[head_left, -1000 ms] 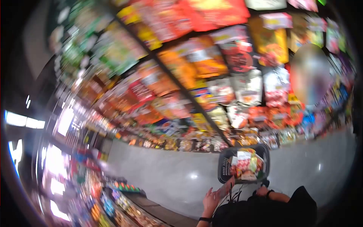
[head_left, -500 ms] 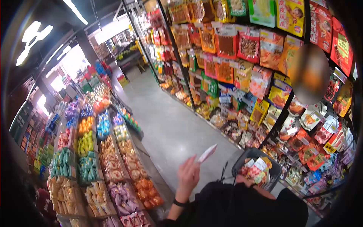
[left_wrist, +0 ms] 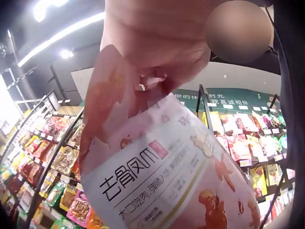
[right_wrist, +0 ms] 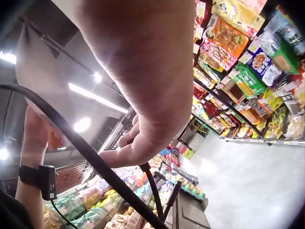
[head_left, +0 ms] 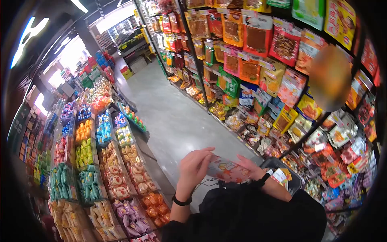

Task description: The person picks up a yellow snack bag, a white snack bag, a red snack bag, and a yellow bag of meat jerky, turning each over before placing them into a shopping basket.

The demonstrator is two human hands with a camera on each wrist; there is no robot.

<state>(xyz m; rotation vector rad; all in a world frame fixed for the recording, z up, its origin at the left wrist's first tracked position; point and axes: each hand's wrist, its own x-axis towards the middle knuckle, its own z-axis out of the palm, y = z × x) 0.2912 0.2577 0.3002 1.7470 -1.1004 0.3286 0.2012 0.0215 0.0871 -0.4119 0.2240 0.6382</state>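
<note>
Packet is probably handling light, soft, slick; I'm favouring edge holds; left hand is pinching one end, right hand's closure I cannot tell

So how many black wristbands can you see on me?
2: the left wristband is round your left wrist, and the right wristband is round your right wrist. Any others under your black top would be hidden.
</note>
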